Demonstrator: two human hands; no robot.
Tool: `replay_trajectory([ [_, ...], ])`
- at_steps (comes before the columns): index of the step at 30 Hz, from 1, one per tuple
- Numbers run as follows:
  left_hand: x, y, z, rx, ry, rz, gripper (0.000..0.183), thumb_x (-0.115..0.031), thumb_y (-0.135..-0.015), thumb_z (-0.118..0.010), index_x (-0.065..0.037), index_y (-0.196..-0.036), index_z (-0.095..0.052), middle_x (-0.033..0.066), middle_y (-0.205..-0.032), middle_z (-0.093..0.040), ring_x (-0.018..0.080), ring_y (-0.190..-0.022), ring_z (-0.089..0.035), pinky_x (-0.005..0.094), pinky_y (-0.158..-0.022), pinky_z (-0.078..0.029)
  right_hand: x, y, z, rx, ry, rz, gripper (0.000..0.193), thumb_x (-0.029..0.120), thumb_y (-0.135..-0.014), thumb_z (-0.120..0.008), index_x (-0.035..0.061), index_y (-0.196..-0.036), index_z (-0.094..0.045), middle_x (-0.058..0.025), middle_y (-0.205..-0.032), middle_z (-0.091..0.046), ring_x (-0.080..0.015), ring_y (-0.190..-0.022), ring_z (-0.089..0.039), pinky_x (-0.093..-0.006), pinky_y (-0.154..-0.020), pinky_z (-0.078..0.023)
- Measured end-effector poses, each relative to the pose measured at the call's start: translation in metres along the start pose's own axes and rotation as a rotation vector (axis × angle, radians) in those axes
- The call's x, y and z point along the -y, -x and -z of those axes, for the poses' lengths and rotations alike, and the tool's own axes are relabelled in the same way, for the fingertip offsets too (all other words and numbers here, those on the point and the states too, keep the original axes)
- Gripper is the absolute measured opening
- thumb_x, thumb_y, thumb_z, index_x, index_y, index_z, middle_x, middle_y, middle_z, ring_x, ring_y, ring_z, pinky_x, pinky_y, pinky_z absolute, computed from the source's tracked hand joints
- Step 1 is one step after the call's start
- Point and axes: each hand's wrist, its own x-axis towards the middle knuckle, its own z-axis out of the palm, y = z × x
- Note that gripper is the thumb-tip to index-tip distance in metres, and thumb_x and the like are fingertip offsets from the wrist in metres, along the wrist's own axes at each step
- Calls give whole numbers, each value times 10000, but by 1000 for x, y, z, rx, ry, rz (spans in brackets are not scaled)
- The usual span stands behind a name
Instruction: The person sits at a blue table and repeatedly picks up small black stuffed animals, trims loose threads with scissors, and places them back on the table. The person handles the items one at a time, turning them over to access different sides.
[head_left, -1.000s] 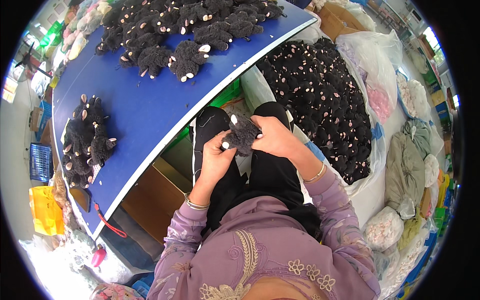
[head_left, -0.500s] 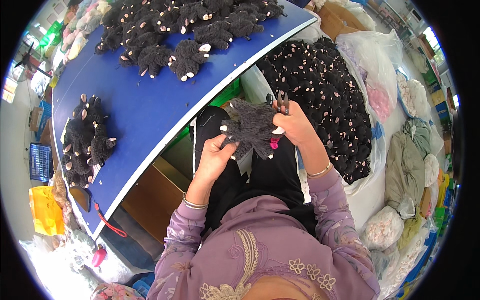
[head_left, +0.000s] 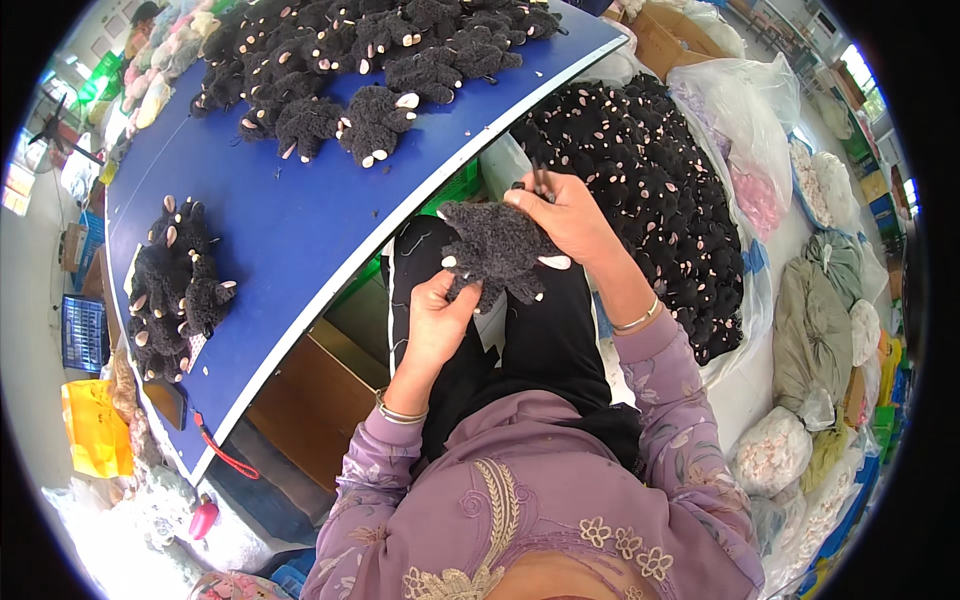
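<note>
**Black fluff between two hands, beside the blue table**

One fluffy black toy (head_left: 497,250) is resting in the person's grip, just off the right-hand edge of the blue table (head_left: 290,230) and over the black trousers (head_left: 548,355). The left hand (head_left: 436,318) is pinching its lower left side, thumb closed against the fingers with fluff between them. The right hand (head_left: 575,225) is curling round a dark pointed tool (head_left: 541,183), too blurred for naming, while its thumb is sitting by the toy's upper edge; whether it is also pinching fluff, I cannot tell.

For good handling, the left pinch should be staying firm but light, since this soft pile is probably giving under pressure and hiding small details. The tool's tips are pointing away from the left fingers, which is looking like the safe way of carrying them. A pale ear (head_left: 553,262) is sticking out under the right hand, so sharp tips should be staying clear of it.

More black toys (head_left: 375,120) are lying on the table's far end, and loose black pieces (head_left: 650,220) are filling a sack right of the table.
</note>
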Motion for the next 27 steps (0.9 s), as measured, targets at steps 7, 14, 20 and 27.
replay_trajectory([
  [7,-7,2,2,116,-40,3,138,-104,-909,-612,16,-922,-678,-59,-686,-573,3,-633,-440,193,-556,-377,12,-23,18,-58,13,53,162,173,-872,-649,47,-796,-582,72,-620,-436,-25,-535,-362,-207,-487,-298],
  [14,-11,-3,0,161,0,55,137,-117,-908,-630,-12,-832,-676,-10,-718,-633,41,-636,-531,202,-607,-431,26,-47,29,192,84,26,245,259,-905,-601,20,-866,-640,57,-635,-456,-38,-536,-382,-208,-507,-325],
  [20,-21,-12,-7,190,-1,26,164,-143,-901,-642,-24,-791,-668,8,-723,-656,50,-631,-551,207,-598,-434,49,-57,25,257,111,53,314,337,-923,-572,40,-865,-656,75,-581,-400,-33,-525,-374,-210,-497,-320],
  [27,-34,-14,-2,258,-27,25,179,-176,-918,-612,-28,-827,-654,14,-774,-667,52,-685,-556,217,-642,-441,67,-66,21,306,172,97,288,321,-919,-578,52,-878,-675,94,-571,-382,-25,-517,-335,-209,-488,-284],
])
